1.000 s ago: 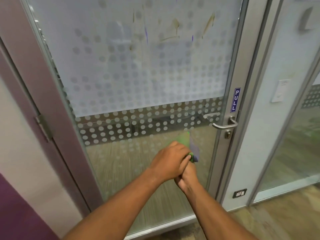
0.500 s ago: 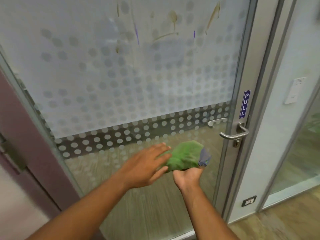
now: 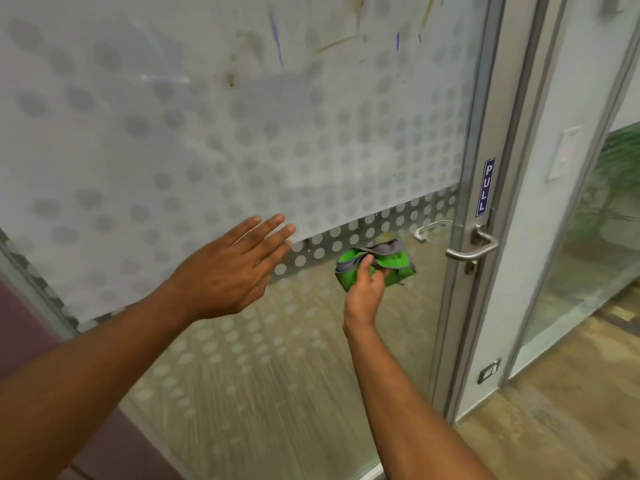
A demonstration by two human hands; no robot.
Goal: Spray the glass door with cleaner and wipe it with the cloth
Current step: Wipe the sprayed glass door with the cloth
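Left hand off the cloth, now spread flat and apart from it; right hand alone holds it.

Left hand (image 3: pixel 228 271): fingers straight, close together, empty, before the frosted dotted band. Right hand (image 3: pixel 365 289): fingers clamped on bunched green cloth (image 3: pixel 381 263), close to the glass door (image 3: pixel 207 133); contact unclear. Beyond: lever handle (image 3: pixel 472 249), PULL sign (image 3: pixel 485 187), brown and purple smears up top.

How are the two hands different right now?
The right hand is shut around the bunched green cloth; the left hand is open, flat and holds nothing. The right hand is in front of the clear lower glass, the left over the frosted part of the glass door. Both are bare.
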